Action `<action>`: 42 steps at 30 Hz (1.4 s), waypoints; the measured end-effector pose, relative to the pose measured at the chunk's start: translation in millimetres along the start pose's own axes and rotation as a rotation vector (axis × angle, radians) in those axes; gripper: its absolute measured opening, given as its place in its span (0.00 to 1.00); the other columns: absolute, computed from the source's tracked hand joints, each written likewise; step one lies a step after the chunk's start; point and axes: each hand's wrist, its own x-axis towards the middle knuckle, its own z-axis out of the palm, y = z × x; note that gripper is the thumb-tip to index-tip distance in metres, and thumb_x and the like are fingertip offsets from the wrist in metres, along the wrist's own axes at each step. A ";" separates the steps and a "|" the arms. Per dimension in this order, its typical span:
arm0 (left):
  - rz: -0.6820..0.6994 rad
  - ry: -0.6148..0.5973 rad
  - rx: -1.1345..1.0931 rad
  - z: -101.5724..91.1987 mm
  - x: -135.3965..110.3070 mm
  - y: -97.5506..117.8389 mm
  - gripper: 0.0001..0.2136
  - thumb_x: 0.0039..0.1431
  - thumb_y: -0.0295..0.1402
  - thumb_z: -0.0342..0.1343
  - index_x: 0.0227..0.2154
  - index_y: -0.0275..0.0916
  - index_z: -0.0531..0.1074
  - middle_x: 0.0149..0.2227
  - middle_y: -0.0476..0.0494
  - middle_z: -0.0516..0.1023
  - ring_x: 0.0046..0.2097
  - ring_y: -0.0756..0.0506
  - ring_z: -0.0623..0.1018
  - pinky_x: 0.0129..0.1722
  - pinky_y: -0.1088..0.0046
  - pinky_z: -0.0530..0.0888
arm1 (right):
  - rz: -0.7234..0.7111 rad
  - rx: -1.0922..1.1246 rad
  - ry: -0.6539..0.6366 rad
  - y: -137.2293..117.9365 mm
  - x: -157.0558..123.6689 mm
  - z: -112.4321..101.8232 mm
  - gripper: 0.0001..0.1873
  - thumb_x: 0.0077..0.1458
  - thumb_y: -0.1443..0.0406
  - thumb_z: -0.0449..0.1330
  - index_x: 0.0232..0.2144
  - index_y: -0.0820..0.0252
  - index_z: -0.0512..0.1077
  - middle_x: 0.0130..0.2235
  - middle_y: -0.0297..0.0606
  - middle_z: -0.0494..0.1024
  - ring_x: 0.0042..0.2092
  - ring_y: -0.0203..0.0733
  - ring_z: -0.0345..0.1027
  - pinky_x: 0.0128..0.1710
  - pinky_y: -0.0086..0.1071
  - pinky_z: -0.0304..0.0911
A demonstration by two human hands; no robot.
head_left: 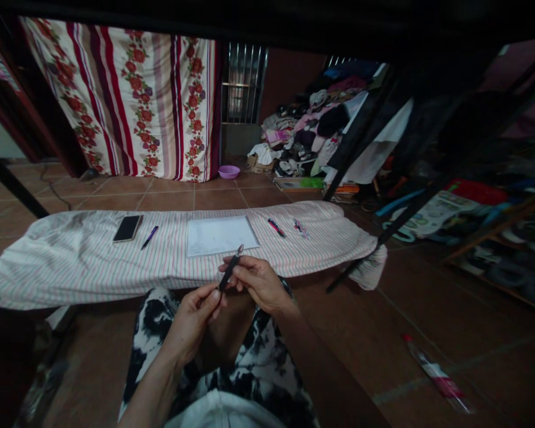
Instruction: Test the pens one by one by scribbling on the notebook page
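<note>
Both my hands hold one dark pen [230, 270] in front of my lap. My left hand [195, 315] pinches its lower end. My right hand [255, 279] grips the upper part, its fingers closed round the barrel. The pen tilts up toward a spiral notebook [220, 235] that lies open on a striped cloth-covered board [71, 261]. On that board also lie a black phone [127, 228], a blue pen [150, 236], a red and black pen [276, 227] and a pale pink pen [301, 228].
A floral curtain [138, 101] hangs at the back. A purple bowl [229, 172] sits on the tiled floor near a pile of clothes [312, 131]. Dark metal frame bars [383, 220] cross at right. A plastic bottle [437, 374] lies on the floor.
</note>
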 end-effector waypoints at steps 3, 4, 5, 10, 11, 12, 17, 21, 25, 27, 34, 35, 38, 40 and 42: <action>0.013 0.021 -0.004 0.0 2.6 -3.4 0.15 0.46 0.39 0.62 0.36 0.35 0.77 0.24 0.49 0.69 0.25 0.54 0.62 0.24 0.77 0.57 | -0.027 -0.002 0.067 5.6 2.3 0.8 0.10 0.44 0.62 0.65 0.31 0.60 0.76 0.32 0.39 0.79 0.24 0.31 0.68 0.21 0.24 0.57; 0.021 0.032 -0.004 -0.4 3.5 -4.7 0.15 0.46 0.39 0.62 0.35 0.35 0.77 0.23 0.49 0.69 0.25 0.54 0.62 0.25 0.77 0.57 | -0.039 -0.009 0.091 7.2 2.9 1.9 0.10 0.44 0.62 0.65 0.30 0.60 0.76 0.31 0.38 0.79 0.24 0.31 0.68 0.21 0.24 0.57; 0.029 0.044 -0.002 -1.0 4.3 -5.9 0.14 0.46 0.38 0.62 0.35 0.35 0.78 0.23 0.49 0.69 0.25 0.54 0.62 0.25 0.77 0.58 | -0.050 -0.019 0.114 8.5 3.3 3.2 0.09 0.43 0.62 0.65 0.29 0.60 0.75 0.31 0.37 0.79 0.24 0.31 0.67 0.21 0.24 0.57; 0.028 0.080 -0.001 -6.3 4.9 -7.3 0.14 0.45 0.38 0.63 0.34 0.35 0.78 0.23 0.49 0.70 0.23 0.55 0.61 0.24 0.78 0.56 | -0.043 -0.009 0.120 8.7 3.8 8.7 0.10 0.42 0.62 0.66 0.28 0.61 0.74 0.31 0.36 0.78 0.23 0.29 0.65 0.19 0.23 0.55; 0.017 0.078 -0.010 -7.3 4.5 -6.6 0.14 0.45 0.38 0.63 0.33 0.35 0.78 0.22 0.49 0.70 0.23 0.55 0.61 0.24 0.78 0.55 | -0.035 0.017 0.099 8.0 3.8 8.8 0.11 0.42 0.61 0.66 0.30 0.61 0.75 0.33 0.37 0.78 0.24 0.29 0.65 0.19 0.22 0.54; 0.003 0.077 -0.021 -8.1 4.0 -5.7 0.14 0.44 0.39 0.64 0.33 0.34 0.78 0.22 0.49 0.70 0.23 0.55 0.61 0.23 0.78 0.55 | -0.023 0.042 0.077 7.4 4.0 8.7 0.13 0.43 0.61 0.66 0.33 0.60 0.75 0.35 0.38 0.78 0.24 0.28 0.64 0.19 0.22 0.54; -0.048 0.060 -0.050 -10.3 3.6 -0.8 0.15 0.43 0.39 0.64 0.32 0.34 0.78 0.22 0.50 0.68 0.23 0.56 0.60 0.22 0.80 0.54 | 0.021 0.036 0.018 9.7 7.6 5.6 0.13 0.45 0.63 0.65 0.36 0.61 0.75 0.37 0.41 0.79 0.26 0.29 0.65 0.20 0.22 0.54; -0.020 0.067 -0.034 -10.5 5.4 -0.8 0.15 0.44 0.39 0.64 0.33 0.34 0.78 0.21 0.51 0.68 0.22 0.56 0.60 0.23 0.80 0.54 | -0.004 0.034 0.075 14.3 11.8 5.8 0.10 0.42 0.63 0.66 0.29 0.62 0.75 0.31 0.38 0.78 0.25 0.30 0.65 0.19 0.23 0.52; 0.002 0.097 -0.013 -9.6 6.8 -4.5 0.14 0.44 0.39 0.64 0.33 0.34 0.78 0.21 0.50 0.69 0.22 0.56 0.61 0.23 0.79 0.55 | -0.004 -0.025 0.132 13.9 12.8 7.4 0.11 0.40 0.62 0.67 0.26 0.62 0.72 0.27 0.33 0.75 0.22 0.28 0.62 0.17 0.22 0.49; -0.003 0.095 -0.011 -9.6 7.4 -6.1 0.14 0.44 0.39 0.64 0.33 0.35 0.78 0.21 0.50 0.70 0.22 0.56 0.61 0.23 0.79 0.56 | 0.011 -0.043 0.132 12.6 12.1 7.0 0.12 0.39 0.63 0.68 0.26 0.62 0.70 0.23 0.29 0.72 0.21 0.26 0.60 0.16 0.21 0.47; -0.044 0.080 -0.052 -11.1 8.0 -5.0 0.14 0.42 0.38 0.65 0.32 0.35 0.78 0.21 0.50 0.69 0.23 0.55 0.62 0.23 0.80 0.57 | 0.057 0.062 -0.010 11.1 7.5 3.4 0.16 0.44 0.61 0.65 0.38 0.60 0.73 0.37 0.39 0.77 0.25 0.29 0.66 0.17 0.22 0.46; -0.051 0.084 -0.056 -10.6 7.8 -4.5 0.15 0.41 0.39 0.65 0.32 0.35 0.78 0.22 0.50 0.69 0.23 0.55 0.62 0.23 0.80 0.58 | 0.050 0.050 -0.006 11.7 7.4 3.3 0.16 0.45 0.61 0.64 0.38 0.61 0.73 0.38 0.41 0.77 0.25 0.29 0.66 0.17 0.22 0.46; -0.070 0.103 -0.070 -8.4 7.5 -4.1 0.15 0.39 0.39 0.66 0.30 0.35 0.78 0.22 0.49 0.70 0.24 0.55 0.63 0.24 0.80 0.59 | 0.019 0.010 0.053 14.1 8.7 4.1 0.13 0.45 0.61 0.64 0.34 0.62 0.74 0.34 0.40 0.78 0.24 0.29 0.65 0.18 0.23 0.48; -0.064 0.117 -0.069 -7.4 7.7 -5.4 0.16 0.39 0.39 0.67 0.31 0.36 0.78 0.21 0.49 0.70 0.24 0.55 0.63 0.24 0.80 0.59 | 0.004 -0.011 0.098 15.7 10.1 5.1 0.11 0.43 0.61 0.66 0.29 0.63 0.73 0.29 0.37 0.77 0.24 0.30 0.64 0.18 0.23 0.49; -0.049 0.120 -0.058 -7.6 8.3 -7.4 0.16 0.39 0.39 0.66 0.32 0.36 0.78 0.21 0.50 0.70 0.23 0.55 0.62 0.24 0.79 0.59 | -0.013 -0.031 0.126 17.0 11.2 6.0 0.12 0.40 0.61 0.67 0.26 0.62 0.72 0.25 0.33 0.74 0.23 0.29 0.61 0.18 0.23 0.49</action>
